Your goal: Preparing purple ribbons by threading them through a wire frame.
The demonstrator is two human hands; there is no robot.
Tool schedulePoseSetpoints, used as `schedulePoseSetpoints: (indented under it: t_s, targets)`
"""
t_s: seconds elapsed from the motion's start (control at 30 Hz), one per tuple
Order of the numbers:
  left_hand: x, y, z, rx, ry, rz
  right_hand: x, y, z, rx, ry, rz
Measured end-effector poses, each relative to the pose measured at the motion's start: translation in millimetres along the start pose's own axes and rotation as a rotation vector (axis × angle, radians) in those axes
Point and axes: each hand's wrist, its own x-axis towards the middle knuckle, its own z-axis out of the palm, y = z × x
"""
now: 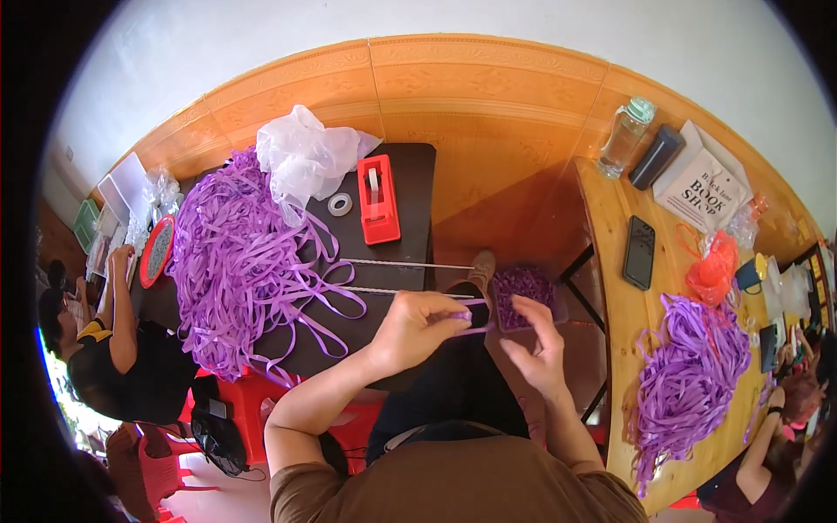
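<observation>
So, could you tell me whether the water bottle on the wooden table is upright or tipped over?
Upright: the water bottle stands on its base on the wooden table, green cap on top.

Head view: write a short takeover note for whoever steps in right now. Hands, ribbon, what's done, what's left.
Left hand: pinching a short purple ribbon strip at its end.
Right hand: open, fingers at the strip's other end, just below the clear tub.
Tub holds small purple ribbon pieces, so some are made.
Large loose ribbon heap lies on the dark table, with a red tape dispenser and tape roll beside it.
Left: the heap looks mostly unworked.
</observation>
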Motion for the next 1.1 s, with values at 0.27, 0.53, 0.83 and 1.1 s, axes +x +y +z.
schedulePoseSetpoints:
  t_s: [0.27, 0.53, 0.83, 1.1]
  targets:
    - [-7, -9, -2, -0.539, -0.358, -0.345, 35, -32, 22, 0.105, -0.307, -0.223]
    - [-7, -3, -9, -0.520, -0.441, -0.411, 41, -32, 17, -0.127, -0.279, -0.480]
    - [-8, -6, -17, -0.373, -0.629, -0.312, 40, -49, 15, -0.338, -0.242, -0.696]
    - [-15, -9, -6, -0.223, -0.419, -0.101, 42, -50, 15, -0.306, -0.322, -0.582]
